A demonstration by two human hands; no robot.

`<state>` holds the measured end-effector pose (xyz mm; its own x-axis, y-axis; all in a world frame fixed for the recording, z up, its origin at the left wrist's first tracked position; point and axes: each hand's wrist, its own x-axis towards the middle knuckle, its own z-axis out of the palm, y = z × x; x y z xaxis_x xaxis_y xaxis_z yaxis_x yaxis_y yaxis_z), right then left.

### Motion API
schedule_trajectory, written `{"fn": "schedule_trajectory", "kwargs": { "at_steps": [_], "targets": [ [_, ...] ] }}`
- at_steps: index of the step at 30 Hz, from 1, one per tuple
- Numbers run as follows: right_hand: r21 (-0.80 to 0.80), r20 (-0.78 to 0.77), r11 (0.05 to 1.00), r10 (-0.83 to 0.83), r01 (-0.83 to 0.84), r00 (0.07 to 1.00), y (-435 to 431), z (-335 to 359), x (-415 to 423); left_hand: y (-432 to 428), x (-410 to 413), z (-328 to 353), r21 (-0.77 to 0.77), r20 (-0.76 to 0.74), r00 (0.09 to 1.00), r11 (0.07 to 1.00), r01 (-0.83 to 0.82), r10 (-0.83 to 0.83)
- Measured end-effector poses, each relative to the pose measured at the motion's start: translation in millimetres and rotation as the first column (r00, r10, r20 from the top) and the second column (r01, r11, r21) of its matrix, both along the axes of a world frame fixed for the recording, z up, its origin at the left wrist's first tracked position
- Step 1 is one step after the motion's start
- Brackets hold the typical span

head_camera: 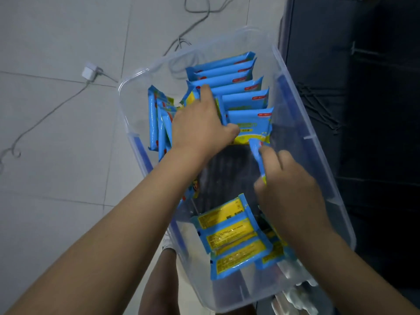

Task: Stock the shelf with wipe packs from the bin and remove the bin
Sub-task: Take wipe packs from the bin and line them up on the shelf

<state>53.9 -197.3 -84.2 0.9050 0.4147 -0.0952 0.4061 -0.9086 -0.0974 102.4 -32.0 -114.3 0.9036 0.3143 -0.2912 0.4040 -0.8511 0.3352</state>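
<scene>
Nearest, the right hand (288, 192) pinches one pack (257, 153) on edge in the bin (313, 138), while the left hand (200, 126) just beyond curls round several packs of the upright row (241, 89), whose long axes run across the bin.

Observed: left hand (200, 130) and right hand (288, 196) bare, left forearm (109, 235) and right forearm (354, 269) bare to the frame edge; one lower leg (160, 283) bare, with white footwear (167, 241), type indistinct.
</scene>
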Motion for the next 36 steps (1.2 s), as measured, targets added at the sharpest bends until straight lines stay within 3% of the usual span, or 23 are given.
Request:
{"fn": "schedule_trajectory", "kwargs": {
  "at_steps": [3,7,11,14,17,22,26,29,32,36],
  "targets": [
    [-0.036,-0.055,0.995,0.087,-0.089,0.995,-1,-25,-17,9,-5,7,-0.09,0.0,0.997,0.993,-0.081,0.082],
    [-0.067,-0.211,0.982,0.157,-0.174,0.965,4,-61,-38,26,-19,15,-0.211,-0.022,0.998,0.975,-0.067,0.064],
    [0.107,-0.366,0.99,0.122,-0.088,0.923,4,-72,-41,50,-34,25,-0.437,-0.12,0.979,0.877,-0.199,0.163],
    [0.104,-0.289,0.992,0.094,-0.066,0.953,-3,-73,-28,59,-52,34,-0.582,-0.202,0.965,0.772,-0.257,0.17],
    [0.081,-0.258,0.994,0.097,-0.078,0.961,-13,-75,-5,58,-74,37,-0.592,-0.231,0.97,0.782,-0.196,0.068],
    [-0.089,-0.499,0.945,0.232,-0.315,0.835,2,-76,25,49,-95,33,-0.356,-0.241,0.957,0.932,0.066,-0.16],
    [-0.136,-0.481,0.865,0.369,-0.483,0.796,20,-81,29,42,-88,34,-0.264,-0.281,0.933,0.953,0.151,-0.226],
    [-0.106,-0.49,0.896,0.33,-0.431,0.807,24,-73,33,42,-81,33,-0.203,-0.31,0.908,0.953,0.226,-0.281],
    [0.026,-0.557,0.959,0.25,-0.284,0.792,21,-54,38,35,-80,28,0.078,-0.361,0.822,0.864,0.497,-0.44],
    [0.086,-0.535,0.976,0.214,-0.2,0.817,8,-34,40,17,-80,26,0.302,-0.4,0.773,0.725,0.619,-0.493]
  ]
}}
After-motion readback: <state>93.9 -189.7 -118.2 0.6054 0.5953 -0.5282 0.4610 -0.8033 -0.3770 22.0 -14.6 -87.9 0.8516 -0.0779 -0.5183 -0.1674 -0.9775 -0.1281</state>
